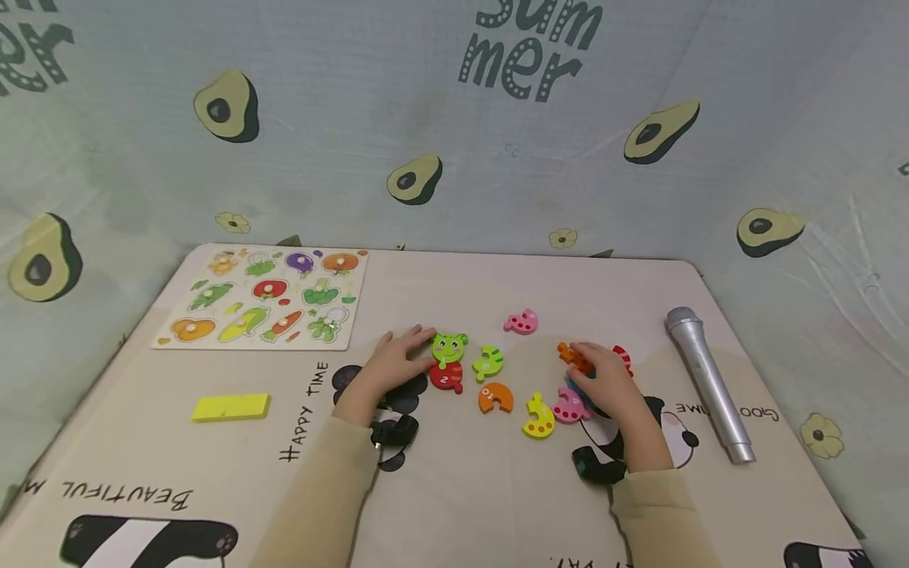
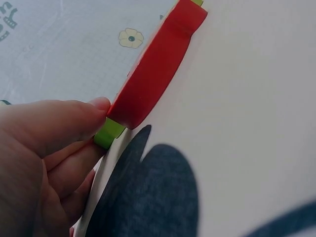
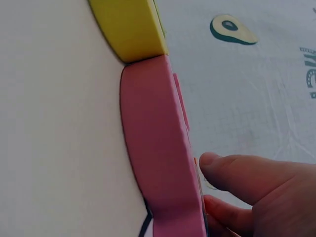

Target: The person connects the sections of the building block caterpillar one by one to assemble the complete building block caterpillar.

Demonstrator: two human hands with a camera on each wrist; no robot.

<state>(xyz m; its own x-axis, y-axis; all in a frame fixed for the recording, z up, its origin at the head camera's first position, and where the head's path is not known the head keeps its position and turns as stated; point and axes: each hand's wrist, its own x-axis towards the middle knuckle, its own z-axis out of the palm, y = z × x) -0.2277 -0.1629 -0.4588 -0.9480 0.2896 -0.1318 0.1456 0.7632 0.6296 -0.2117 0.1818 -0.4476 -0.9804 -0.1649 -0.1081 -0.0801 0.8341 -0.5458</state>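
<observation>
My left hand (image 1: 398,363) is at the left side of a green smiling caterpillar-head piece (image 1: 449,347), pinching its edge between thumb and finger. A red piece (image 1: 446,377) marked with a 2 fits against it; its thick side (image 2: 158,64) shows in the left wrist view. My right hand (image 1: 607,383) pinches a small orange piece (image 1: 574,357). A blue piece is partly hidden beneath that hand. Just left of it lie a pink piece (image 1: 570,405) and a yellow piece (image 1: 540,416), touching in the right wrist view.
Between the hands lie a green striped piece (image 1: 488,363) and an orange arched piece (image 1: 495,397). A pink piece (image 1: 521,322) sits farther back, a red striped piece (image 1: 622,359) behind the right hand. Around them are a vegetable board (image 1: 177,327), yellow block (image 1: 230,407) and silver microphone (image 1: 713,386).
</observation>
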